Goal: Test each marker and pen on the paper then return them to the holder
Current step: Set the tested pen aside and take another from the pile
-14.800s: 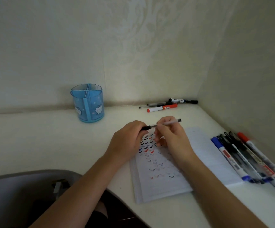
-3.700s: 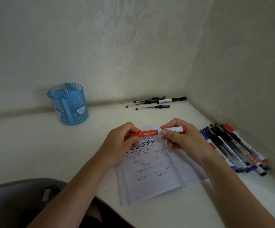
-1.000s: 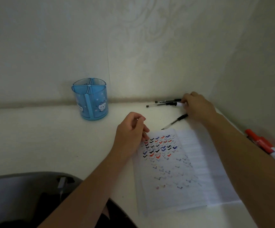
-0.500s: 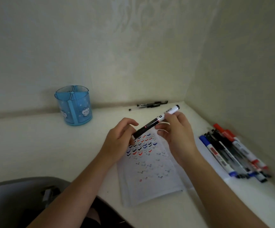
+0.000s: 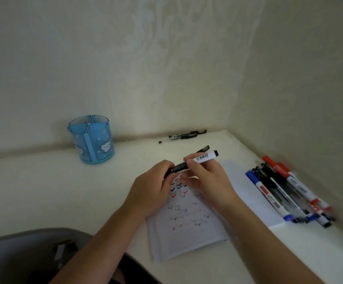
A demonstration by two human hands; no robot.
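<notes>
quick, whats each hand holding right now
left hand: grips the black end of the marker
right hand: holds the same marker by its white barrel

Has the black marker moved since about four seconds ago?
Yes. The black marker has left the pens lying at the back and come toward the person; the left hand and right hand hold it above the paper.

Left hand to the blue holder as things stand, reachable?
Likely yes, once freed: only bare desk lies between the left hand and the blue holder. But that hand grips the black end of the marker, shared with the right hand.
</notes>
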